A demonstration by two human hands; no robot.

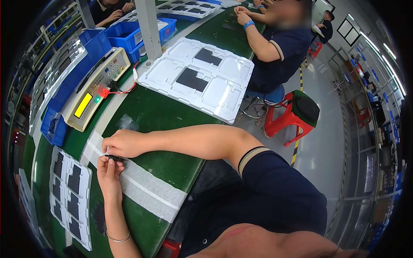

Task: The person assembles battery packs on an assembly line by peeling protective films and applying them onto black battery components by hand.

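Head view: pinched between thumb and fingertips of the left hand [109,174], a small black part [115,158], held over a pale strip [148,191] across a green bench [163,116]. Just beyond the part, the right hand [126,143], fingers curled down close to it; whether gripping it too, impossible to tell. On the left forearm, a thin bracelet [118,239]. To the left of that forearm, a white tray [86,189] of flat dark pieces [74,179]. Farther out, beyond the right hand, a cream-coloured tester [97,88] with a lit yellow display [83,105] and a red lead [129,90], near blue bins [125,36]. Beside the tester, a larger white tray [167,64] with two dark plates [192,80]. Beyond, a seated co-worker [279,64] in a dark short-sleeved shirt; on the floor [320,180], a red stool [270,124] topped with a dark cushion [305,108].
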